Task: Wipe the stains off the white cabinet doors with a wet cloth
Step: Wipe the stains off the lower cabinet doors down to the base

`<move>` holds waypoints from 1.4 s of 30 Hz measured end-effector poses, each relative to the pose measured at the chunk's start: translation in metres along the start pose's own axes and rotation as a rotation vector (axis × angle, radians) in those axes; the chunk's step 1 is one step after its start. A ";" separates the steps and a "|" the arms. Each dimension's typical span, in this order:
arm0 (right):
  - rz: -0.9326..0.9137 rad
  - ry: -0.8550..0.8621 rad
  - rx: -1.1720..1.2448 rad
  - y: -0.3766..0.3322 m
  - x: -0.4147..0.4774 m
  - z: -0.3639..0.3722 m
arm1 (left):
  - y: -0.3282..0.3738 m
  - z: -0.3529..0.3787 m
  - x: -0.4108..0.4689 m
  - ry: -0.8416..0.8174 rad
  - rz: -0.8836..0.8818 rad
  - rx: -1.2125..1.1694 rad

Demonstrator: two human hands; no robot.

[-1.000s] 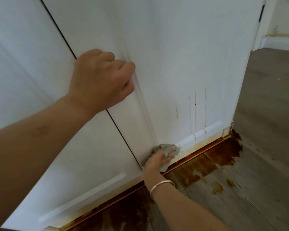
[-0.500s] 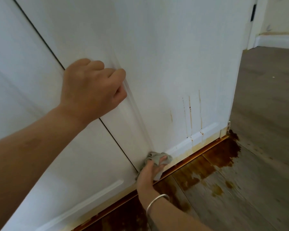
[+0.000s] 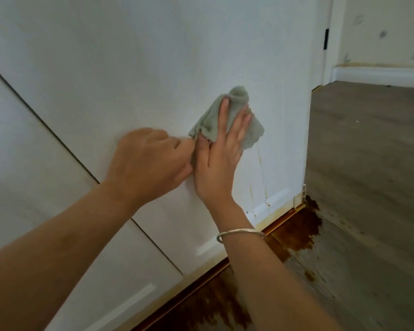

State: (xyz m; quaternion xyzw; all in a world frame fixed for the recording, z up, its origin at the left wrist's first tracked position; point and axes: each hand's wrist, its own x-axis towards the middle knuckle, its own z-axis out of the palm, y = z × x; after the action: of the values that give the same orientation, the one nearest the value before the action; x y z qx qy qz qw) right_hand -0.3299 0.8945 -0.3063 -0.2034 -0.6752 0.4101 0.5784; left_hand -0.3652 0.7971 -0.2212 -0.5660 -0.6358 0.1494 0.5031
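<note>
Change: since the earlier frames the right hand has carried the cloth up from the door's bottom edge to mid-panel.
Head view, hands: two; right hand spread flat, pressing the cloth on the door; left hand loosely curled, touching the right at its 9 o'clock.
Cloth: one, grey-green, bunched.
Cabinet doors: two visible.
Drip stains: about three streaks, 5 o'clock of the cloth.
Bracelet: one, right wrist.
Floor: brown spill at the base.

The cloth lies on the cabinet door above the stains, under the right hand.
</note>
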 end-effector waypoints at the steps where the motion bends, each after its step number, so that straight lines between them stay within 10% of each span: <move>1: 0.005 0.022 -0.025 0.010 -0.006 0.003 | 0.000 -0.001 -0.001 0.011 0.012 0.010; 16: 0.758 -0.045 0.094 0.094 -0.089 -0.011 | 0.020 0.005 0.010 -0.257 0.000 -0.068; 24: 0.100 0.042 -0.030 0.046 -0.008 -0.009 | 0.023 0.006 0.008 -0.104 0.023 -0.023; 42: 0.808 -0.051 0.003 0.159 -0.103 -0.028 | 0.051 0.036 0.006 -0.084 0.066 -0.032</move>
State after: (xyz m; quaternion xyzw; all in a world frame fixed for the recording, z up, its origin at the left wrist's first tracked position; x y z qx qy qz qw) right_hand -0.3100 0.9187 -0.4952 -0.4413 -0.5543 0.6105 0.3540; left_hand -0.3648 0.8323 -0.2731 -0.5880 -0.6396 0.1792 0.4617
